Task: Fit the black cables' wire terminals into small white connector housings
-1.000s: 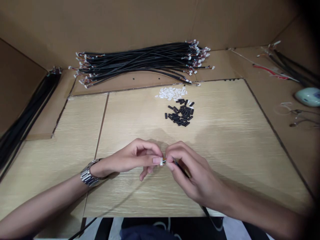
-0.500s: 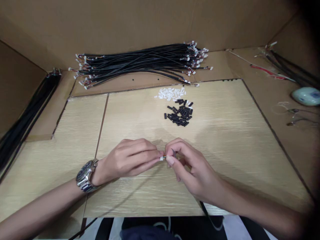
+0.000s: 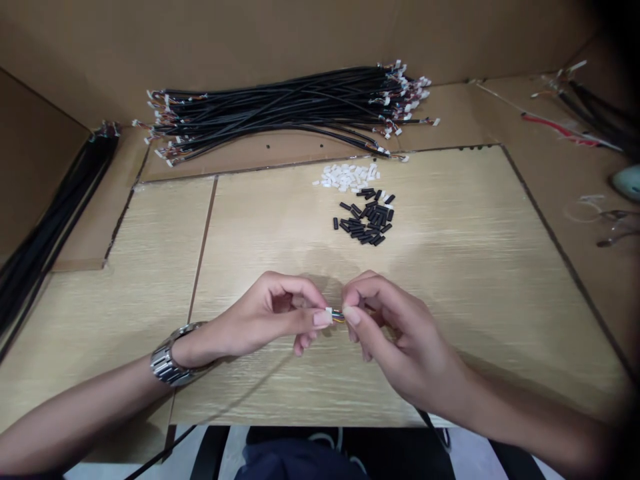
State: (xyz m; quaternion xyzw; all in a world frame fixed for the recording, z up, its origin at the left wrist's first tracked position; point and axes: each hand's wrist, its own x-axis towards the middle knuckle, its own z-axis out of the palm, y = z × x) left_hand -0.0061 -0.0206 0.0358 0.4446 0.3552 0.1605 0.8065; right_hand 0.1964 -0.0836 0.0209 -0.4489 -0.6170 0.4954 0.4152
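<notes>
White connector [image 3: 329, 311], pinched by left-hand fingers [image 3: 320, 319], points left, its wires [image 3: 339, 315] running crosswise to gripping right-hand fingers [image 3: 353, 316].

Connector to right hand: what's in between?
A short stretch of thin coloured wires runs from the connector, pinched by the left hand, to the right hand; head view.
</notes>
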